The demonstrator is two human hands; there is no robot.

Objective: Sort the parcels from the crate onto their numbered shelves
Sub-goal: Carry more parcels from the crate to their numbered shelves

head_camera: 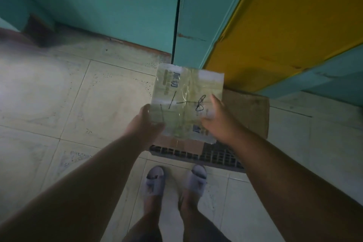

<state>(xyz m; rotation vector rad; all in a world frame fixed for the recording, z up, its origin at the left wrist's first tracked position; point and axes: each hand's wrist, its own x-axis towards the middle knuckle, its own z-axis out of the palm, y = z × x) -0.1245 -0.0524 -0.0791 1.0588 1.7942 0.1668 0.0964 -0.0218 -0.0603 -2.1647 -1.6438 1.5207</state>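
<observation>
I hold a flat, tape-wrapped parcel [186, 98] in front of me, above the crate. Black marker on its top reads "1-8". My left hand [146, 124] grips its lower left edge, thumb on top. My right hand [220, 118] grips its lower right corner, fingers curled onto the top face. Below the parcel stands the dark slatted crate [216, 156], with brown cardboard parcels [247, 112] lying in it. No shelf numbers are visible.
Teal shelf panels [117, 6] rise straight ahead, with a yellow panel [284, 25] to the right. Pale floor tiles [59, 94] spread to the left. My feet in grey slippers [176, 180] stand just behind the crate.
</observation>
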